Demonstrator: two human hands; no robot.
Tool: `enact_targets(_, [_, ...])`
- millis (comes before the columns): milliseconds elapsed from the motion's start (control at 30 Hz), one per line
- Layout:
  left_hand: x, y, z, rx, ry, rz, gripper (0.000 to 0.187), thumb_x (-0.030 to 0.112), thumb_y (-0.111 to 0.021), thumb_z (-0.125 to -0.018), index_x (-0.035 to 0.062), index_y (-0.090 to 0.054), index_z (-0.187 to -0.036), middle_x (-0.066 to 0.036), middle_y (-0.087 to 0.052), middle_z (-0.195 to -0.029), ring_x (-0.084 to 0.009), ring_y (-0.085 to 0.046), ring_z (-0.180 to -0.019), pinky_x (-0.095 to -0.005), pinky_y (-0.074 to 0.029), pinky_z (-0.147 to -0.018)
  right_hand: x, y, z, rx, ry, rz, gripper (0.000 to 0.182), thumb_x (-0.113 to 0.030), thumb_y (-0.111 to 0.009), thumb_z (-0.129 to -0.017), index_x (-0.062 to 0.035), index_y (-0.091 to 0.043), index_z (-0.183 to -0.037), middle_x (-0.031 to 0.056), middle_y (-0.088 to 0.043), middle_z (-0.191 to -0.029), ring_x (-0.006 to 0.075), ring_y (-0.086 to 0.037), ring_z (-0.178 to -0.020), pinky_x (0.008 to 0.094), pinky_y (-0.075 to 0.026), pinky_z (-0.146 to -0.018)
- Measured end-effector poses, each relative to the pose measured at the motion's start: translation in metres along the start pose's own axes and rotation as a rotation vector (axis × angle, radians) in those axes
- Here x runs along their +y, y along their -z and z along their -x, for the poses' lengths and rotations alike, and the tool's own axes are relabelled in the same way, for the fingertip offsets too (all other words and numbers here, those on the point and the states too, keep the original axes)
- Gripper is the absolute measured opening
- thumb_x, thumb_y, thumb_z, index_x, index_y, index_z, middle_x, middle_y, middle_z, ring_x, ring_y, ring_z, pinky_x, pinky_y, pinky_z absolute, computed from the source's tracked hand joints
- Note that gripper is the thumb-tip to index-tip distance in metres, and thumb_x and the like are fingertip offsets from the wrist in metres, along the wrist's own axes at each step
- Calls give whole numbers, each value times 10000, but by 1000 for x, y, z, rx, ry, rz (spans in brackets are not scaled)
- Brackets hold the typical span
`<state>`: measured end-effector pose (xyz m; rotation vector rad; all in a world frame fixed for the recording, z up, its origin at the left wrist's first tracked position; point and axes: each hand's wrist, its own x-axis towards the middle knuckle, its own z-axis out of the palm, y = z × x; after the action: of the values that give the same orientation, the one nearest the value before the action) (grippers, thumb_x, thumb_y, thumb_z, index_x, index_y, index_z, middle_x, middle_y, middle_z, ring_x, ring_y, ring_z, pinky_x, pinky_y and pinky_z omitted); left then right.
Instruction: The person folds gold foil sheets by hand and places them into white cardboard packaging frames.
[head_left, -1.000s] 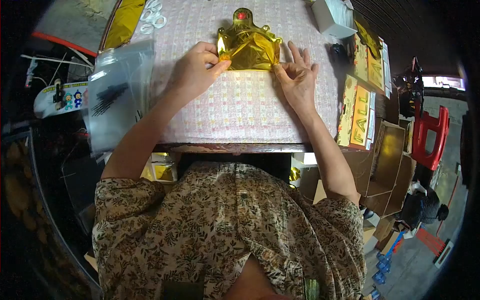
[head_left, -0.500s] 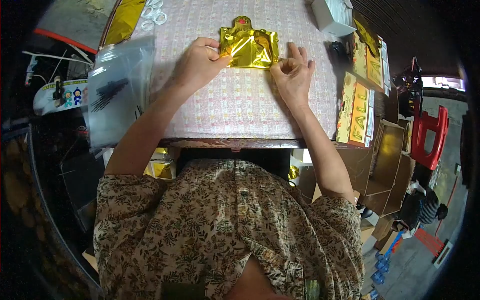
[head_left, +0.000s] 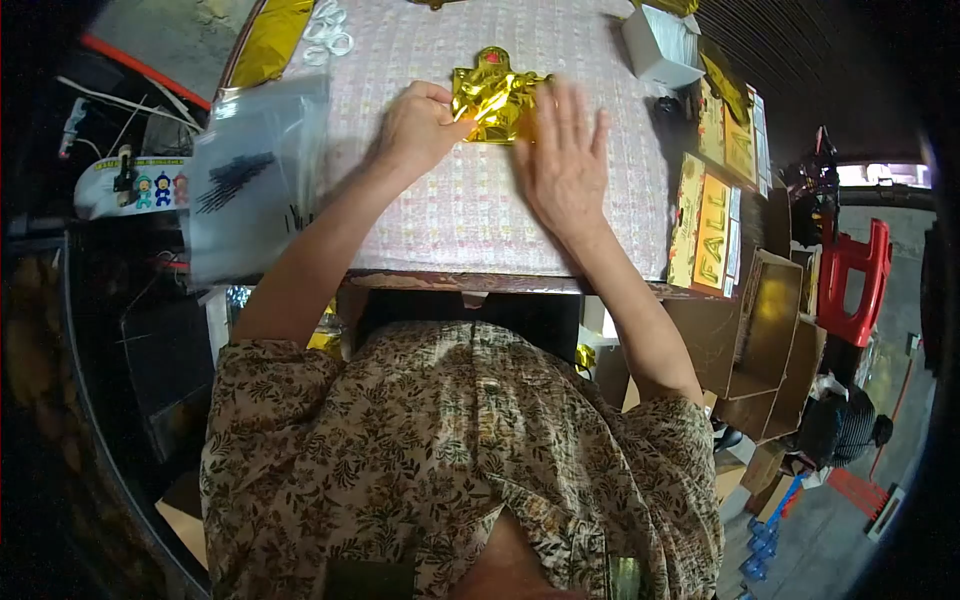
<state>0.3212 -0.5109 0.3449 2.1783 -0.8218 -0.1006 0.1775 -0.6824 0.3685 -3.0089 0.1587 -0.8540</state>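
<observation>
A folded gold foil balloon (head_left: 489,107), with a rounded tab and a red mark at its top, lies on the checked tablecloth in front of me. My left hand (head_left: 421,132) pinches its lower left corner between thumb and fingers. Over its right side, my right hand (head_left: 567,160) is spread flat, fingers stretched forward and slightly blurred. That hand hides the balloon's right edge. Crinkles and bright reflections run across the foil.
On the left are clear plastic bags (head_left: 240,235) with dark thin strips, white rings (head_left: 328,32) and gold foil (head_left: 272,42). To the right stand a white box (head_left: 655,62) and printed FALL packages (head_left: 705,225). Cardboard boxes (head_left: 765,320) sit beyond the table's right edge.
My right hand has let go of the lower right corner and opened flat over the balloon's right side. The left hand keeps its pinch. The view has shifted slightly.
</observation>
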Motion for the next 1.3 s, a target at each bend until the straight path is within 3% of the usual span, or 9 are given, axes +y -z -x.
enact_targets(67, [0,1,0,2,-14,-12,338,309,-818,-797,-12,-749,-718,-114,-648,-1167,-234,-664,-895,-346,-530,-762,-9,-2,-4,-97,149,-15,799,-535,-525,-974,32,-343,-1506,197,-336,-1587,333,-289,-1488,547,-182,-1206])
enact_targets(200, [0,1,2,12,-31,-16,339,311,-810,-814,-17,-758,-745,-110,-653,-1167,-235,-671,-866,-347,-532,-757,-9,-22,-3,-182,51,-86,776,-537,-429,-1018,48,-317,-1515,210,-331,-1586,360,-274,-1490,527,-155,-1219])
enact_targets(533, [0,-2,12,108,-47,24,331,281,-769,-865,-33,-750,-762,-126,-685,-1127,-236,-680,-855,-338,-530,-727,-8,-31,3,-257,-13,-86,789,-557,-394,-1025,41,-298,-1530,216,-324,-1589,380,-254,-1496,520,-170,-1218])
enact_targets(633, [-4,-3,13,121,-90,-41,291,282,-775,-856,-1,-764,-922,-118,-665,-1181,-248,-677,-893,-321,-531,-718,-9,-30,3,-257,-13,-93,787,-553,-398,-1025,46,-301,-1527,223,-333,-1582,387,-268,-1488,516,-182,-1215])
enact_targets(733, [8,3,11,192,-161,-109,379,244,-767,-867,69,-703,-1198,-102,-602,-1327,-262,-630,-1114,-398,-492,-898,-9,-31,3,-263,-13,-82,788,-551,-399,-1025,52,-305,-1524,233,-340,-1574,394,-281,-1481,514,-191,-1211])
enact_targets(800, [28,11,6,90,-448,-454,532,287,-665,-948,150,-525,-1442,-77,-459,-1520,-261,-460,-1374,-527,-299,-1118,-9,-31,2,-260,-18,-89,788,-550,-402,-1025,54,-307,-1522,236,-343,-1572,397,-284,-1479,514,-193,-1210])
enact_targets(833, [28,8,5,86,-446,-452,532,287,-665,-948,150,-525,-1442,-77,-459,-1520,-261,-460,-1374,-527,-299,-1118,-9,-30,2,-257,-16,-100,788,-549,-405,-1024,57,-310,-1520,239,-345,-1569,400,-286,-1477,514,-196,-1209])
enact_targets(900, [23,2,-2,-91,-494,-575,558,358,-497,-1034,166,-375,-1543,-39,-330,-1621,-229,-281,-1502,-589,-71,-1194,-10,-31,3,-256,-11,-101,790,-551,-403,-1025,61,-313,-1517,245,-344,-1568,403,-287,-1476,514,-196,-1209])
enact_targets(1300, [-4,-9,-5,-160,-463,-633,603,479,-386,-1053,151,-337,-1557,-26,-325,-1622,-186,-250,-1510,-569,-96,-1215,1,-28,6,-284,-47,-75,829,-575,-384,-1023,94,-301,-1505,269,-310,-1576,391,-278,-1483,507,-182,-1216])
